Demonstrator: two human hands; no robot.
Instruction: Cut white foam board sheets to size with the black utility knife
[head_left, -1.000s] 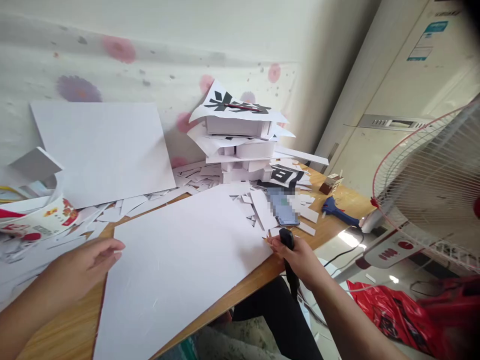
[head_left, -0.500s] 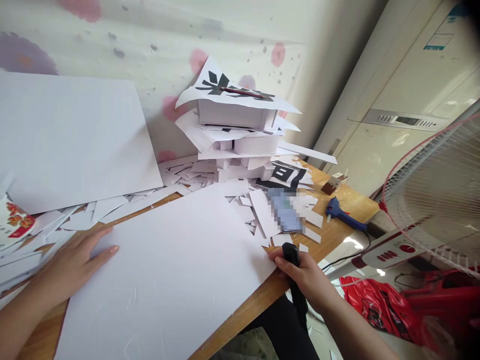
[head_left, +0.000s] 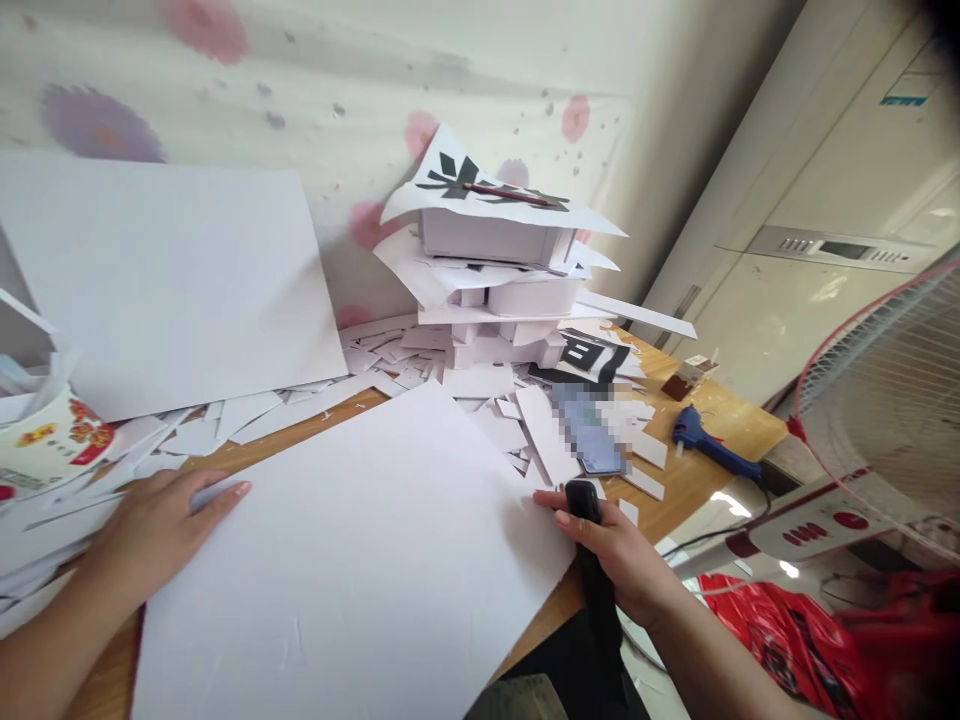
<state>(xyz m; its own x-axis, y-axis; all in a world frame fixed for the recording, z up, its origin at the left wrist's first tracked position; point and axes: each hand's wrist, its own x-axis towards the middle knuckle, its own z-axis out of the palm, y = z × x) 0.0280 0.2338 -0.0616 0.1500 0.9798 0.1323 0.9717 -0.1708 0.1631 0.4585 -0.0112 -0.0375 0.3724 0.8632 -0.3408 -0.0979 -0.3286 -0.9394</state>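
Observation:
A large white board (head_left: 360, 540) lies over the table in front of me. My left hand (head_left: 169, 525) is at its left edge, thumb on top and fingers along the rim, with the board between them. At the board's right corner, my right hand (head_left: 626, 550) is closed around a long black tool (head_left: 596, 590) that hangs down past the table edge. Its exact kind is unclear. The index finger and thumb of that hand reach over the board's corner.
A second white board (head_left: 180, 290) leans at the wall. White offcuts (head_left: 405, 350), a stack of white box shapes (head_left: 495, 240), a blurred phone (head_left: 592, 430), a blue glue gun (head_left: 709, 440) and a paper tub (head_left: 56, 440) stand around. A fan (head_left: 892, 420) is at the right.
The whole view has shifted a little, so things appear farther right and slightly lower. Both hands keep their places at the board, and the black tool stays in my right hand.

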